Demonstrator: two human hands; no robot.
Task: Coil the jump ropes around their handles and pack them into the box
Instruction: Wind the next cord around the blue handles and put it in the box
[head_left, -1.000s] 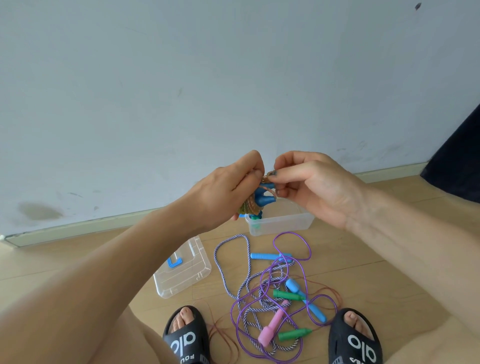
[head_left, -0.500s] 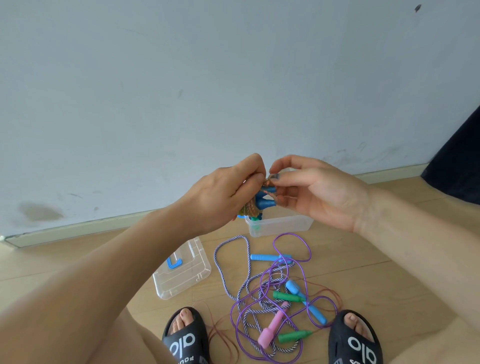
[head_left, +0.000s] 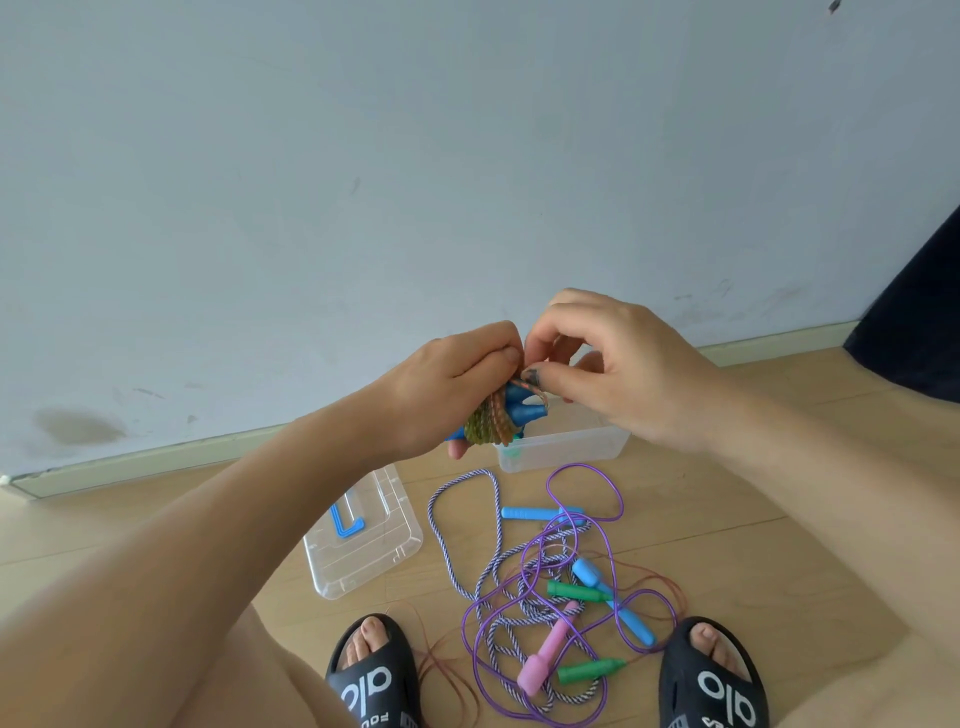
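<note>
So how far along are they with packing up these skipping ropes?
Early on. Nothing is clearly packed in the clear box yet. The left hand grips a nearly coiled rope bundle while the right hand pinches its end. The tangled ropes on the floor remain, and the lid lies off.

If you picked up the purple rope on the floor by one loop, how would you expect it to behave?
The purple rope would probably hang limp: it lies in loose curls. It would likely drag the striped rope, as the two cross repeatedly. It looks thin, so probably light.
</note>
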